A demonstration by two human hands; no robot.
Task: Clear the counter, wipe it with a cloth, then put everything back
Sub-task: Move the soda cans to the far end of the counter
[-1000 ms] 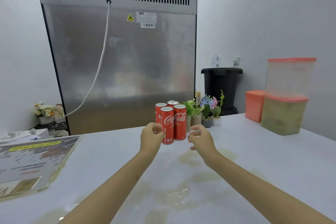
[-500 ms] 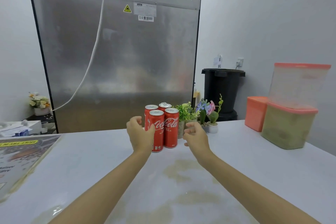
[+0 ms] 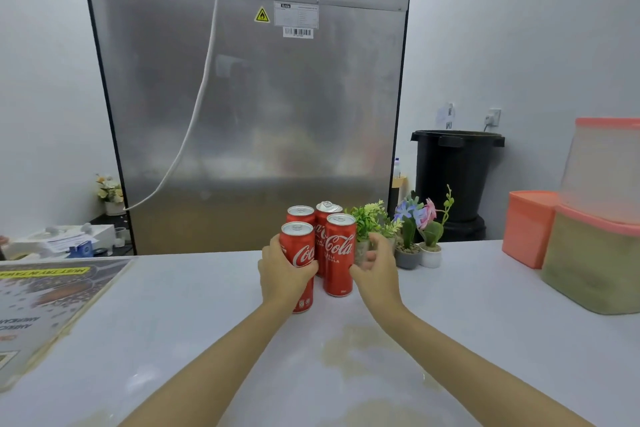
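Note:
Several red Coca-Cola cans stand in a cluster at the back middle of the white counter. My left hand grips the front left can, fingers and thumb curled round its body. My right hand is beside the front right can, fingers curved and spread, thumb near its side; no firm hold shows. Two more cans stand behind. Brownish stains mark the counter in front of the cans.
Small potted plants stand right of the cans. Stacked clear containers with orange lids and an orange box sit at the right. A laminated menu lies at the left. Behind the counter are a steel fridge back and a black bin.
Both hands moved forward to the cans. My left hand has closed round the front left can; my right hand has come up beside the front right can.

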